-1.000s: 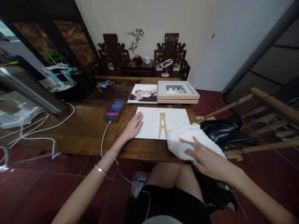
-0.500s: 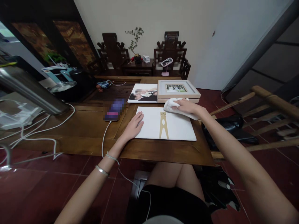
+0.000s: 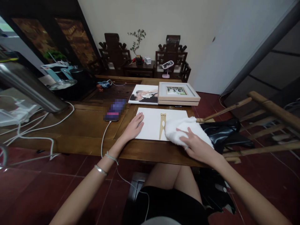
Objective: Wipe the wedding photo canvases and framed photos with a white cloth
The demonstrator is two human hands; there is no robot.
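Observation:
A white panel [image 3: 150, 125] lies flat on the table, with a tan, two-pronged stand leg [image 3: 162, 120] on its face, like the back of a picture frame. My left hand [image 3: 134, 126] rests flat on its left edge, fingers stretched out. In my right hand [image 3: 195, 145] is a fluffy white cloth [image 3: 180, 125], pressed over the panel's right part and near corner. The cloth hides that side of the panel and part of the stand leg.
Behind the panel lie a printed photo panel [image 3: 150, 95] and pale wooden picture frames [image 3: 180, 100], stacked. A phone [image 3: 114, 110] on a white cable is to the left. A metal cylinder [image 3: 35, 84] and white cables stand farther left. At right is a wooden chair [image 3: 269, 103] with a black bag [image 3: 222, 131].
My right hand has drawn the cloth from the panel's far right edge towards me, to its near right corner. My left hand has stayed in place.

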